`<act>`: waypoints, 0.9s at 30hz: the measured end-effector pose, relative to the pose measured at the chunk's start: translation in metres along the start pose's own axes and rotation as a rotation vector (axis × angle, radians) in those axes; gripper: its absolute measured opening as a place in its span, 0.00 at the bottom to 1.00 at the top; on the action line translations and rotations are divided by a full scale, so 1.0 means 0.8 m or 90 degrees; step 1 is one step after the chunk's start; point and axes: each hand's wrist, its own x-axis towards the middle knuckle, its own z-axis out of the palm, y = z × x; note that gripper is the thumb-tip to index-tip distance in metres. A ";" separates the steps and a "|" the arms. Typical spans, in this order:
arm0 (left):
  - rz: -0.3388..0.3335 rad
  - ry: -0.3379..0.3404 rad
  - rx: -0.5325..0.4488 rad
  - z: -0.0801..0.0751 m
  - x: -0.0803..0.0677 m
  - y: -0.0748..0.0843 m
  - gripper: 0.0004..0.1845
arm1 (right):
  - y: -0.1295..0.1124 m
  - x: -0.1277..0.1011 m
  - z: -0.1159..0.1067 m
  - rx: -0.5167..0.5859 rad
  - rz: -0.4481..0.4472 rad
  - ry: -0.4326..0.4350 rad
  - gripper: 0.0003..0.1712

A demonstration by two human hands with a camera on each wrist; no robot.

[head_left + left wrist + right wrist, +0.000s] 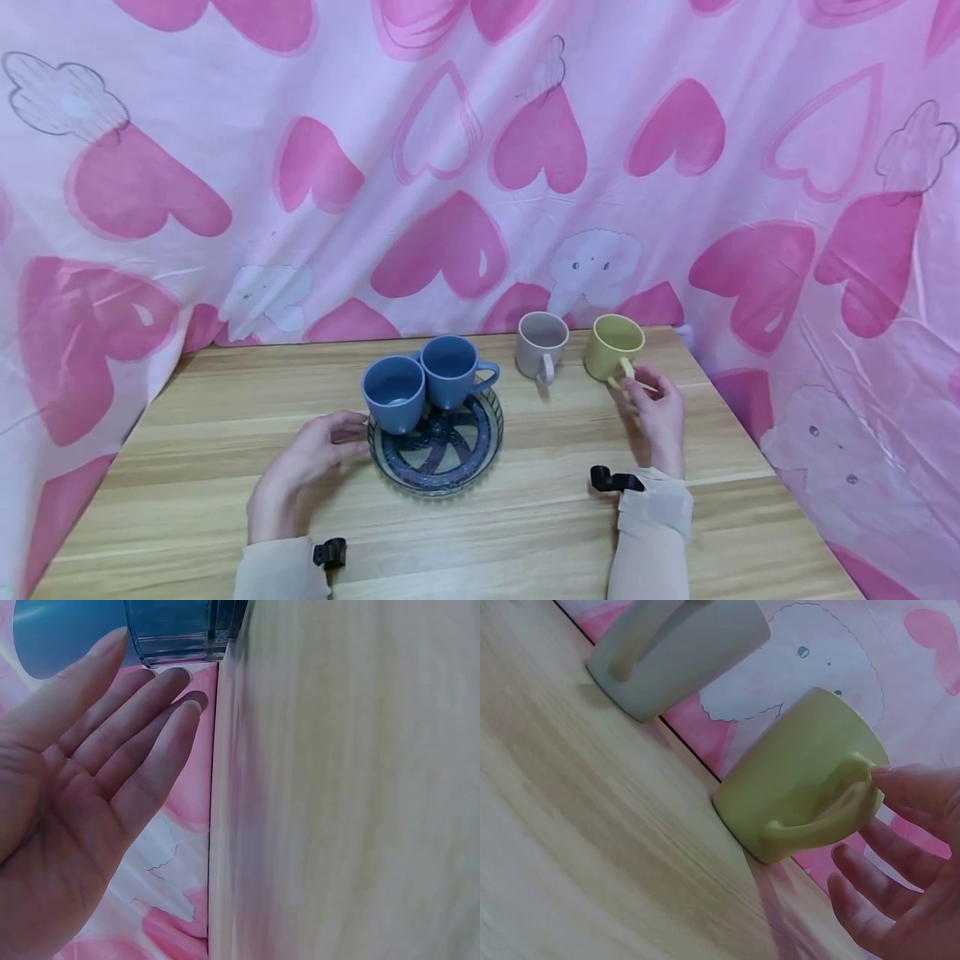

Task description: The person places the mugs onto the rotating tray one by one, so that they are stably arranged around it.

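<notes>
Yellow mug (613, 346): upright near the tabletop's (225, 517) far right corner, handle pointing toward the near edge.
Right hand (656, 412): fingers loosely spread at the handle, not gripping.
Left hand (300, 467): flat, fingers straight, touching the glass plate's (438, 482) rim.

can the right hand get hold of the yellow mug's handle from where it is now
Probably yes. The right hand is open right beside the yellow mug, one fingertip at the handle, which faces the hand. Nothing lies between them; the grey mug stands apart.
</notes>
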 end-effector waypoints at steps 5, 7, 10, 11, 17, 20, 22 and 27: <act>0.003 0.015 -0.005 -0.001 -0.001 0.002 0.21 | -0.004 0.000 0.003 0.043 0.058 -0.002 0.27; -0.002 0.019 -0.010 0.000 -0.001 0.003 0.19 | -0.005 0.000 0.005 0.072 0.081 0.002 0.26; -0.003 0.025 -0.003 0.000 0.001 0.004 0.16 | -0.005 0.000 0.006 0.067 0.079 0.011 0.25; -0.004 0.029 0.003 0.000 0.001 0.005 0.16 | -0.005 0.000 0.006 0.049 0.070 0.013 0.25; -0.010 0.042 0.033 0.002 0.004 0.004 0.12 | -0.005 -0.001 0.006 -0.019 0.019 0.023 0.22; -0.008 0.044 0.039 0.002 0.005 0.002 0.13 | -0.004 0.000 0.006 -0.022 0.019 0.023 0.21; -0.012 0.043 0.032 0.003 0.005 0.002 0.16 | -0.003 0.000 0.006 -0.024 0.022 0.021 0.21; -0.018 0.017 -0.008 0.005 0.006 0.002 0.29 | -0.003 0.000 0.007 -0.027 0.019 0.019 0.22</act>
